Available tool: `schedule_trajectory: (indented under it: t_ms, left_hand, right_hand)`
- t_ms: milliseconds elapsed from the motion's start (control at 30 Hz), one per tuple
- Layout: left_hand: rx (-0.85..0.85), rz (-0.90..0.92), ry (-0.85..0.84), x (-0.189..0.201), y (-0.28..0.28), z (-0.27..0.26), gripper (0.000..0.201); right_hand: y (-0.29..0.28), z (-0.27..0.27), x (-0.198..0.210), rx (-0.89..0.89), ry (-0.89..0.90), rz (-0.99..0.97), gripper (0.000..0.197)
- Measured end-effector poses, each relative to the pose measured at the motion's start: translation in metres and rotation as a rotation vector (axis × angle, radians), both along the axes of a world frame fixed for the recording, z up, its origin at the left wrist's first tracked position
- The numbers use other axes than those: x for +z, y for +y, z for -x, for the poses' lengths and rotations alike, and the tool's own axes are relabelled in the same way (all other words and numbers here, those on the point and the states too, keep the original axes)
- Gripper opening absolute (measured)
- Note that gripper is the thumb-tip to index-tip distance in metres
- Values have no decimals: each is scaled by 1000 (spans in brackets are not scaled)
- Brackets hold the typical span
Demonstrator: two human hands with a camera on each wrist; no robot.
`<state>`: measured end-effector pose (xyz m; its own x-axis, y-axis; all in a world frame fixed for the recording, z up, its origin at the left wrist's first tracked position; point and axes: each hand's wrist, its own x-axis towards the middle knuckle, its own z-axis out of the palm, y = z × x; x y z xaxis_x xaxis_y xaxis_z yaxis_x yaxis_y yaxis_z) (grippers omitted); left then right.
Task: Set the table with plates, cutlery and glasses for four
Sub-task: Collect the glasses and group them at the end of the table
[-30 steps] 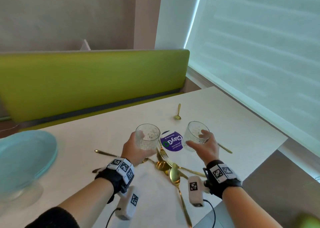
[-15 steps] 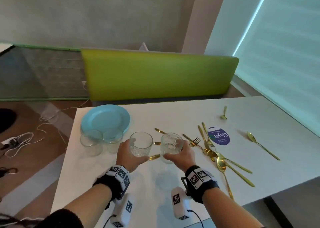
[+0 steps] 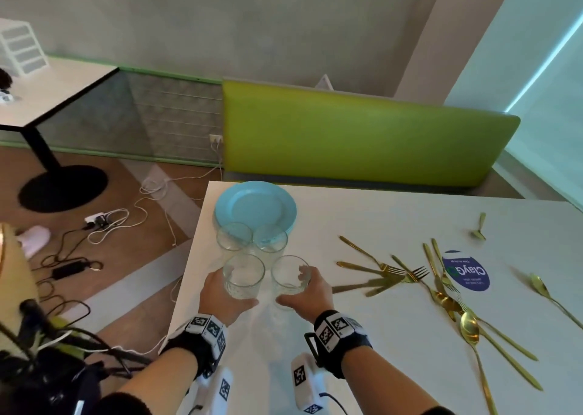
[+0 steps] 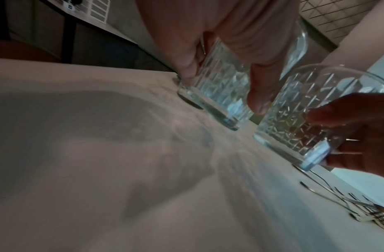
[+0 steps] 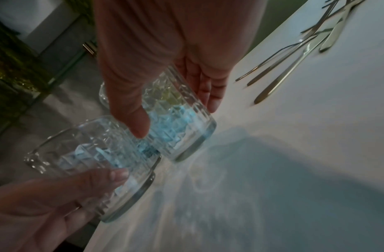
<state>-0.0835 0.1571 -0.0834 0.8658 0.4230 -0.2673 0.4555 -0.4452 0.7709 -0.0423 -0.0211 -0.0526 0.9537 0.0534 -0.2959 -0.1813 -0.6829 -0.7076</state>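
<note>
The left hand (image 3: 225, 298) wraps one cut glass (image 3: 243, 276), the right hand (image 3: 307, 298) another (image 3: 289, 275) — thumbs toward each other; beyond the fingertips stand two more glasses (image 3: 252, 236) before blue plates (image 3: 255, 206).

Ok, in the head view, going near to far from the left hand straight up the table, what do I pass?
left hand → held glass → free-standing glass → stack of blue plates → green bench back
</note>
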Motion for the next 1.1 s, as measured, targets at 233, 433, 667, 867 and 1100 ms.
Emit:
schedule_trajectory:
  t_ms: [233,433,667,867,1100]
  left_hand:
    - [13,-37,47,-17,16,-3,97]
    - [17,-41,63,-31,24,-10,88]
    - [45,-28,70,-34,26,-13,92]
    - [55,3,102,-33,29,-17,96]
    - [91,63,96,-12,25,-5,124]
  right_hand:
    - [20,-1,-11,43,3,15,80]
    - [27,-2,-19,52,25,5,80]
    - [31,-5,-22,65,36,-20,82]
    - [32,-10,-20,83,60,-26,86]
    - [30,-10,-17,73,113,-22,93]
